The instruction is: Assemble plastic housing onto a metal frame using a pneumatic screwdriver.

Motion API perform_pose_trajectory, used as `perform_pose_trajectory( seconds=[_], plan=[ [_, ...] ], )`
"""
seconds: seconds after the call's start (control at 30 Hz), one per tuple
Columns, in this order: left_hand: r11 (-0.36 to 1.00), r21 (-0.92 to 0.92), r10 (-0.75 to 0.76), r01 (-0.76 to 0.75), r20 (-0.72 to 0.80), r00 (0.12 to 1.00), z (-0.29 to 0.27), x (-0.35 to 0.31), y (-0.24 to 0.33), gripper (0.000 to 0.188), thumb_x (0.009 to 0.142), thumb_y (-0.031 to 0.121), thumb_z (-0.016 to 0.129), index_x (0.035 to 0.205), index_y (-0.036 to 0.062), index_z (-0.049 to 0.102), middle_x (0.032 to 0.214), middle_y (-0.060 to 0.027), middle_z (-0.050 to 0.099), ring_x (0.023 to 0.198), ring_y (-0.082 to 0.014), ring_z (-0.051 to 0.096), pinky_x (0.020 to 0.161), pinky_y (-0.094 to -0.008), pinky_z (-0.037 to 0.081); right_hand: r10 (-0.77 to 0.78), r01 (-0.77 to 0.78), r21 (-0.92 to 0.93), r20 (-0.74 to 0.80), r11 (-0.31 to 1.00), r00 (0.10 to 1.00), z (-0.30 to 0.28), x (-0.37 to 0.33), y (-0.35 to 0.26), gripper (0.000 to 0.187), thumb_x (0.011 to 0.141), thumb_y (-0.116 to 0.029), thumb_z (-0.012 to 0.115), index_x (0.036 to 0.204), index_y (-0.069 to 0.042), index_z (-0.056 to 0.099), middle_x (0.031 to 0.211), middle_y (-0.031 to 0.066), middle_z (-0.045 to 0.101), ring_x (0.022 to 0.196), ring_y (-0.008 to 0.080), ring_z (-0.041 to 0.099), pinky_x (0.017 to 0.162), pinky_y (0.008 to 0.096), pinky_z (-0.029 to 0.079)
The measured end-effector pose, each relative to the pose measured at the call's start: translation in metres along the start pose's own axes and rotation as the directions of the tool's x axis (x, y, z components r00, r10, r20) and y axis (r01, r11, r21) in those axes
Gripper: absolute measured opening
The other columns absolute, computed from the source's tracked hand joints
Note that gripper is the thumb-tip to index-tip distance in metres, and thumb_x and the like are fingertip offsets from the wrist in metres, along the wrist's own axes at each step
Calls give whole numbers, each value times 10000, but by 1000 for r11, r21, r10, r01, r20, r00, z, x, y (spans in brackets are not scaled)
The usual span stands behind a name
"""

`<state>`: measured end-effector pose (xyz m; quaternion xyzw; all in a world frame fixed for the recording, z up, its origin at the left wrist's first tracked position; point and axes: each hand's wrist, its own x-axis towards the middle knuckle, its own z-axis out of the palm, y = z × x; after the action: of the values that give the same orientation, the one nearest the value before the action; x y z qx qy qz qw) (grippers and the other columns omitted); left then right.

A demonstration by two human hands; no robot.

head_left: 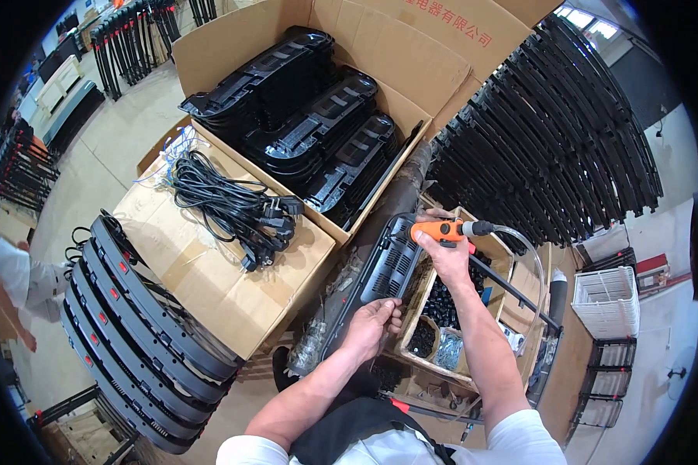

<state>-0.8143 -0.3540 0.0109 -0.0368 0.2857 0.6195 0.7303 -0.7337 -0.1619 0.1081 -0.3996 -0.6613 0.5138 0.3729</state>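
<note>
My right hand [448, 257] is wrapped round an orange air screwdriver [440, 231]. A clear hose [526, 242] runs from the tool's black end fitting. Beneath it lies a dark, vented plastic cover [392, 267] on a long black part [357, 306]; the tool's tip is hidden. Close to the cover's near end, the fingers of my left hand [372, 325] are curled and pinched together. Whatever they hold is too small or hidden to make out.
Right of the work, a divided tray [399, 350] holds black parts and small screws. An open carton [450, 81] contains stacked black covers. Bundled power cords [229, 194] lie on a closed carton [202, 271]. Curved grey frames [143, 333] stand left; black frames [551, 132] are stacked right.
</note>
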Motion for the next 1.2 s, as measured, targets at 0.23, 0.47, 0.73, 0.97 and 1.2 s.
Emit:
perform_pose_trajectory(
  seconds=[0.23, 0.47, 0.73, 0.97, 1.2],
  plan=[
    [1000, -10, 13, -13, -24, 1000, -1, 2, 5, 217, 1066, 173, 596, 1194, 5, 644, 934, -28, 644, 749, -105, 616, 695, -242, 566, 33, -34, 2, 48, 999, 998, 10, 10, -6, 481, 844, -85, 826, 1263, -2, 603, 1156, 122, 723, 1069, 176, 693, 974, 338, 569],
    [995, -91, 32, -41, -96, 995, 3, 11, 7, 230, 1065, 215, 602, 1160, 19, 676, 877, -15, 652, 704, -101, 626, 666, -242, 578, 30, -10, -202, 97, 979, 995, 18, 25, -5, 298, 805, -118, 829, 1064, -36, 703, 1077, 57, 733, 974, 139, 684, 911, 318, 550],
    [981, -192, 6, -37, -160, 987, 7, 34, 12, 292, 1077, 294, 572, 1179, 35, 660, 882, -6, 643, 730, -121, 613, 664, -263, 557, 48, -42, -96, 68, 995, 997, 14, 11, -16, 458, 830, -88, 815, 1241, -2, 632, 1118, 104, 730, 1037, 174, 692, 956, 323, 559],
    [906, -416, 26, -85, -145, 989, 3, 51, 22, 309, 1067, 317, 577, 1193, 46, 657, 892, -9, 651, 753, -130, 625, 677, -272, 576, 95, -102, 79, 82, 992, 992, 0, -61, -66, 536, 835, -88, 813, 1300, 28, 573, 1204, 190, 714, 1152, 242, 682, 1024, 394, 553],
    [910, -412, 30, -51, -57, 998, 5, 52, 29, 280, 1101, 287, 515, 1207, 41, 595, 912, -15, 592, 779, -120, 580, 703, -252, 563, 88, -95, 117, 64, 989, 994, -5, -70, -58, 536, 842, -88, 812, 1305, 25, 568, 1211, 192, 713, 1145, 235, 684, 1029, 390, 547]
  ],
)
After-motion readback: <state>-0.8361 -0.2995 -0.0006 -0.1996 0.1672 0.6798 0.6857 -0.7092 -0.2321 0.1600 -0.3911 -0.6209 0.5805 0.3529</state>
